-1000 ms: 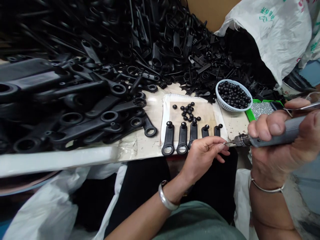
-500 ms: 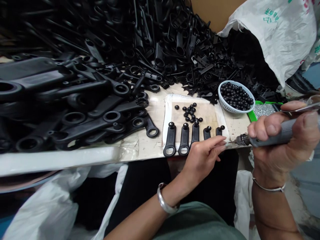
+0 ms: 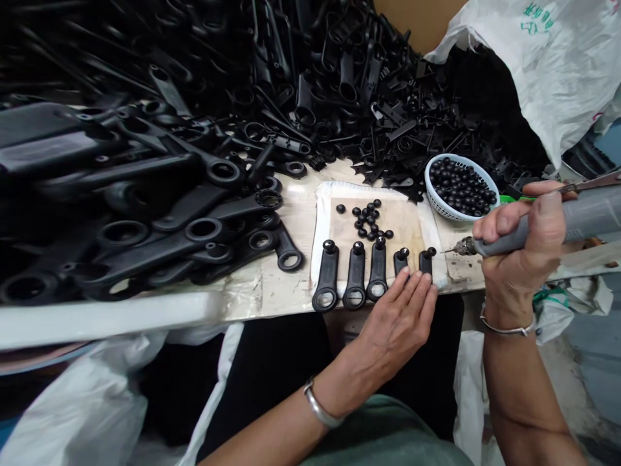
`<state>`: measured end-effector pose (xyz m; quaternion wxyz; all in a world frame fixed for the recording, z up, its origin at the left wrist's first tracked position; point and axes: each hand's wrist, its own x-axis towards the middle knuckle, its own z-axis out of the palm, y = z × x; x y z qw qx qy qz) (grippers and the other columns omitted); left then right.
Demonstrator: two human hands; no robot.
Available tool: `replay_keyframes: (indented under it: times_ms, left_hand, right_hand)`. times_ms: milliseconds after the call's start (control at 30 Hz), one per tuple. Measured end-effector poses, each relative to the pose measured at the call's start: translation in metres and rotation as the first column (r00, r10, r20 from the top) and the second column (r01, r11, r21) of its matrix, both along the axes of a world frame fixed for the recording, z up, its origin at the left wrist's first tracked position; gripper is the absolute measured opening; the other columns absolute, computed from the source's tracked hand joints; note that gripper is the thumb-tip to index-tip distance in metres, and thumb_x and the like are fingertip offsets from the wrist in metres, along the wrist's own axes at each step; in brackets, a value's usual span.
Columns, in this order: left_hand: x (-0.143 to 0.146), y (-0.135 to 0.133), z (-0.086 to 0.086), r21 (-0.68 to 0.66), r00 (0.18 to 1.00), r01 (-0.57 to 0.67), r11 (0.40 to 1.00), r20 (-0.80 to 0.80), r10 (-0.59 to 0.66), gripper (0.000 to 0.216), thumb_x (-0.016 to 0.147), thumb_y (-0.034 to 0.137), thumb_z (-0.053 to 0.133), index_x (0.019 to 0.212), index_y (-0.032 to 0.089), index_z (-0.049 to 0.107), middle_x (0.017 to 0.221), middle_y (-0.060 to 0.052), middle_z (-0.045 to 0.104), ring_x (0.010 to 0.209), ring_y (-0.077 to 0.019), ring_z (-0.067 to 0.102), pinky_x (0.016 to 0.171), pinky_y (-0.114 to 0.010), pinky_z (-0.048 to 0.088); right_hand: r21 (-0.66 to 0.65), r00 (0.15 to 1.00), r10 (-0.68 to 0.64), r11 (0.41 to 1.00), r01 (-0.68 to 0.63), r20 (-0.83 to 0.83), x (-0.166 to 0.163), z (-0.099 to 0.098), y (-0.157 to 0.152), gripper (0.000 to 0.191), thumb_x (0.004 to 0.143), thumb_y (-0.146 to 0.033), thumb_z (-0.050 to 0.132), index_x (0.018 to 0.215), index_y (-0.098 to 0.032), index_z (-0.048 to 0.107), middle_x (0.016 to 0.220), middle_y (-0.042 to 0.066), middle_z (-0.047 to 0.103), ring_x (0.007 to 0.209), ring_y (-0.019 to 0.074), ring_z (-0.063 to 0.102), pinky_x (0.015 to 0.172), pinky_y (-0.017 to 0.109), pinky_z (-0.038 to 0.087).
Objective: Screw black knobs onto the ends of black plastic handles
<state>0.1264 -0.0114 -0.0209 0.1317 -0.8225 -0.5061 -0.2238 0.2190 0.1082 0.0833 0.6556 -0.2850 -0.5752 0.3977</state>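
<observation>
My right hand (image 3: 521, 249) is wrapped round a grey powered screwdriver (image 3: 557, 226), whose bit points left towards the rightmost black handle (image 3: 426, 260). My left hand (image 3: 400, 317) lies flat with fingers stretched out, its fingertips pressing on the lower ends of the two right-hand handles. Several black looped handles (image 3: 354, 278) lie in a row on a white cloth pad (image 3: 373, 220), each with a round black cap at its top. Loose black caps (image 3: 369, 217) are scattered above them.
A white basket (image 3: 460, 184) of black caps stands at the right of the pad. A big heap of black plastic handles (image 3: 169, 162) fills the table's left and back. A white plastic sack (image 3: 548, 58) lies at the upper right, a green tray (image 3: 509, 198) behind my right hand.
My left hand left the screwdriver tip, opened, and now lies flat on the right-hand handles. My right hand raised the screwdriver towards the rightmost handle.
</observation>
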Motion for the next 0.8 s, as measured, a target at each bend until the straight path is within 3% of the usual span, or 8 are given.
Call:
replay_keyframes:
  times_ms: [133, 467, 633, 800]
  left_hand:
    - [0.0, -0.001, 0.003, 0.034, 1.0, -0.007, 0.999, 0.025, 0.007, 0.035, 0.092, 0.007, 0.05, 0.125, 0.002, 0.059, 0.131, -0.019, 0.063, 0.123, -0.0276, 0.061, 0.106, -0.039, 0.05]
    - [0.001, -0.002, 0.004, -0.021, 0.999, -0.011, 1.0, 0.032, 0.012, 0.037, 0.09, 0.007, 0.05, 0.127, 0.002, 0.058, 0.133, -0.02, 0.061, 0.125, -0.0278, 0.06, 0.109, -0.04, 0.047]
    - [-0.002, -0.001, 0.006, -0.029, 1.0, 0.015, 0.999, 0.023, -0.014, 0.037, 0.091, 0.007, 0.048, 0.126, 0.001, 0.058, 0.133, -0.022, 0.06, 0.123, -0.0279, 0.061, 0.108, -0.04, 0.048]
    - [-0.002, -0.001, 0.006, -0.023, 0.998, 0.026, 0.999, 0.05, -0.025, 0.036, 0.09, 0.005, 0.047, 0.124, 0.0, 0.059, 0.13, -0.022, 0.063, 0.122, -0.0291, 0.061, 0.107, -0.041, 0.049]
  right_hand:
    - [0.006, 0.999, 0.041, 0.999, -0.041, 0.006, -0.004, 0.0, 0.0, 0.026, 0.079, -0.047, 0.072, 0.082, -0.028, 0.055, 0.051, -0.01, 0.038, 0.037, 0.0098, 0.036, 0.038, 0.025, 0.036]
    - [-0.01, 0.991, 0.129, 0.992, -0.129, -0.028, -0.012, -0.011, 0.003, 0.016, 0.079, -0.036, 0.075, 0.082, -0.027, 0.062, 0.049, -0.01, 0.046, 0.037, 0.0097, 0.04, 0.038, 0.025, 0.04]
    - [-0.072, 0.992, 0.12, 0.99, -0.117, 0.04, -0.017, -0.014, 0.006, 0.03, 0.077, -0.047, 0.075, 0.071, -0.027, 0.053, 0.045, -0.011, 0.039, 0.034, 0.0097, 0.037, 0.036, 0.025, 0.037]
    - [-0.132, 0.99, 0.105, 0.987, -0.093, 0.09, -0.021, -0.016, 0.006, 0.038, 0.076, -0.045, 0.074, 0.061, -0.025, 0.046, 0.042, -0.01, 0.038, 0.033, 0.0099, 0.036, 0.036, 0.027, 0.035]
